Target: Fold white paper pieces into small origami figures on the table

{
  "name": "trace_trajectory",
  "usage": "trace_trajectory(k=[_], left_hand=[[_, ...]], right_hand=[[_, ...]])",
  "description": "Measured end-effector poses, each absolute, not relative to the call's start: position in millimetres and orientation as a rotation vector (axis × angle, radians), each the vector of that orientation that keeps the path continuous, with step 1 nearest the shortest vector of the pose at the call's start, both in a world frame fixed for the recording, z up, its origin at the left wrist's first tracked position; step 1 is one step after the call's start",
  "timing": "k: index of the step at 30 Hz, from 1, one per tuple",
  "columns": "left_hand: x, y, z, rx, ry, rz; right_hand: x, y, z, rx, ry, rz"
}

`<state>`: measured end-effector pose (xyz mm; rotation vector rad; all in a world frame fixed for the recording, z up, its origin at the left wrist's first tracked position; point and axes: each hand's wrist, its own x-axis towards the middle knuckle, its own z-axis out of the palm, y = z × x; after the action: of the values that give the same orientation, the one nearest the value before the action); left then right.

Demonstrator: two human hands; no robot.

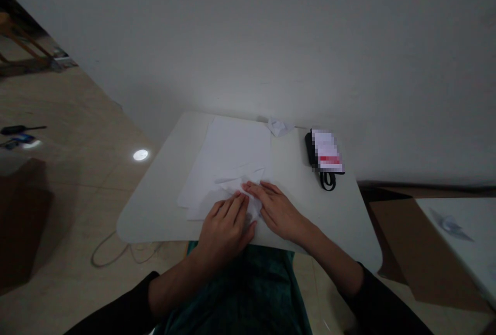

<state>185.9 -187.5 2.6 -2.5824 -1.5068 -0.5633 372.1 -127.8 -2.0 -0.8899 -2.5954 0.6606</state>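
A small folded white paper (pixel 253 206) lies near the front edge of the white table, on top of larger white sheets (pixel 236 141). Over its left side rests my left hand (pixel 227 224), fingers close together and pressed on the paper. My right hand (pixel 277 208) touches the paper from the right, its fingertips beside those of my left hand. Parts of the folded paper are hidden under the fingers. Whether either hand pinches it cannot be made out.
At the table's (pixel 155 201) back edge sits a crumpled or folded paper piece (pixel 278 127). A black case with a card (pixel 327 152) and a strap lies on the right. Beyond the table stand a cardboard box (pixel 430 252) on the right and a dark box (pixel 23 221) on the left.
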Motion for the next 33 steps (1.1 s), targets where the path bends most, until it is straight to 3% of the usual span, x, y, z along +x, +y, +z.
trace_trajectory(k=[16,22,25,33], left_hand=[[147.4,-173.4,13.7,-2.319,-1.654,-0.415],[160.7,-174.5,9.6,-2.724,-1.238,-0.483],[166.5,-171.7,4.4,-2.813,-1.293,-0.374],[145.2,-167.9,9.8,-2.825,-1.366,-0.272]], right_hand=[[372.0,-128.3,-8.6,-0.868,-2.551,0.664],[366.6,-121.3,-7.8,-0.917,-2.472,0.738],[363.1,-104.6,2.4,-0.945,-2.499,0.748],[357.1,-77.0,-1.0,-0.893,-2.686,0.352]])
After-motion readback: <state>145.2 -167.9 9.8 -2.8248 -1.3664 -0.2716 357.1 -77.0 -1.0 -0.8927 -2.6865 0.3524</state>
